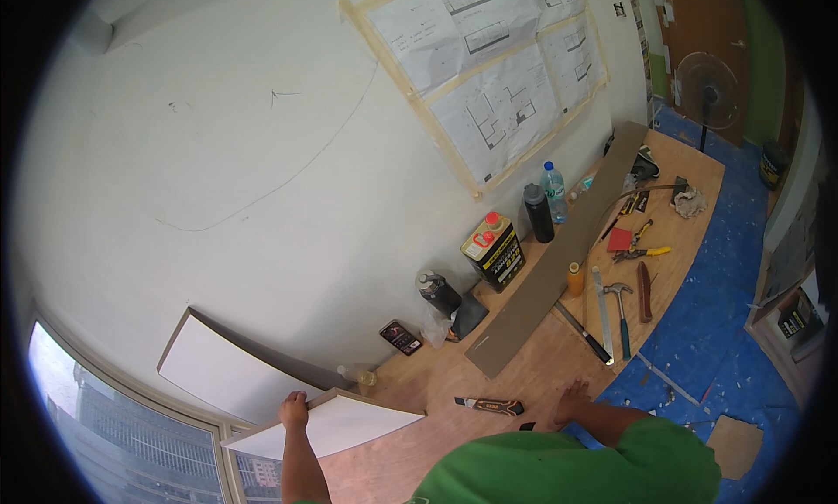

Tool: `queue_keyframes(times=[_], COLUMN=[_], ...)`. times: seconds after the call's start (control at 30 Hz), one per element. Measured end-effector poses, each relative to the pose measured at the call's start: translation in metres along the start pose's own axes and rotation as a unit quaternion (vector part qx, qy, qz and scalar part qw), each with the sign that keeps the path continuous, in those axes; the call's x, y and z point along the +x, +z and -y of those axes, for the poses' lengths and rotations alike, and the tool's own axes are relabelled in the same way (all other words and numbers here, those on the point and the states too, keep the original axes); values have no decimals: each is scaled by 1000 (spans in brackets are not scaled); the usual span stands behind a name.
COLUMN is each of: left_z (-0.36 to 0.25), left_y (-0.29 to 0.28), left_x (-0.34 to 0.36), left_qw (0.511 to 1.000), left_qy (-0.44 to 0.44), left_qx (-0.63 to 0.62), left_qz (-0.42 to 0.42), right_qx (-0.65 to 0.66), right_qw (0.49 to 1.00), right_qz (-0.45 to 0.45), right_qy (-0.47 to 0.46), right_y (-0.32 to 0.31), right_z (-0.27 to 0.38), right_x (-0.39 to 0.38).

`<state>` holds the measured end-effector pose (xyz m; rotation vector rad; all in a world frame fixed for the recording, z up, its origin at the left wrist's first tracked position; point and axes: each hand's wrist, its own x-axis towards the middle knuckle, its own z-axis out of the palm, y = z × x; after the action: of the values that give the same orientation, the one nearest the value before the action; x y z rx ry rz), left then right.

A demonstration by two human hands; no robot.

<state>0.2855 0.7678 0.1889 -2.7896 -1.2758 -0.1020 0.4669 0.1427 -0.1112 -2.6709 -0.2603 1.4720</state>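
Note:
My left hand (293, 408) grips the upper edge of a white panel (340, 424) standing at the lower left, its fingers curled over the rim. A second white panel (223, 364) leans on the wall behind it. My right hand (571, 404) rests on the plywood worktop (393, 447), fingers spread and holding nothing. To the left of that hand lies an orange-and-black utility knife (489, 404). Beyond the hand a long grey-brown strip (515, 325) crosses the worktop diagonally, with a claw hammer (622, 321) and metal ruler (599, 299) beside it.
Cans, bottles (538, 214) and a phone (401, 336) stand or lie along the wall. Pliers, a red pad (619, 239) and other tools cover the right half of the worktop. A fan (710, 92) stands beyond, over blue floor sheeting (716, 321). A window (122, 417) is at left.

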Motion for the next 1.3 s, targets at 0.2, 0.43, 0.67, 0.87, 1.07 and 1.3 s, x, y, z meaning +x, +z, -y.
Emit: queue_keyframes(times=[0.2, 0.43, 0.67, 0.87, 1.07, 1.3], left_z=[8, 8, 1, 12, 16, 15], left_y=[10, 11, 7, 15, 19, 18], left_x=[7, 10, 6, 11, 13, 11], left_qw=[1000, 999, 1000, 998, 998, 998], left_qy=[15, 19, -18, 30, 15, 10], left_qx=[21, 23, -13, -29, -35, -40], left_qz=[-11, -14, -11, -47, -42, -45], right_qx=[-10, -18, -12, -6, -15, -23], right_qw=[1000, 1000, 1000, 1000, 1000, 999], right_qz=[-14, -11, -6, -14, -20, -21], right_qy=[-5, -6, 2, -14, -9, -16], right_y=[8, 7, 3, 10, 17, 13], right_z=[-3, -2, 0, -2, -3, -4], right_x=[9, 9, 5, 14, 25, 19])
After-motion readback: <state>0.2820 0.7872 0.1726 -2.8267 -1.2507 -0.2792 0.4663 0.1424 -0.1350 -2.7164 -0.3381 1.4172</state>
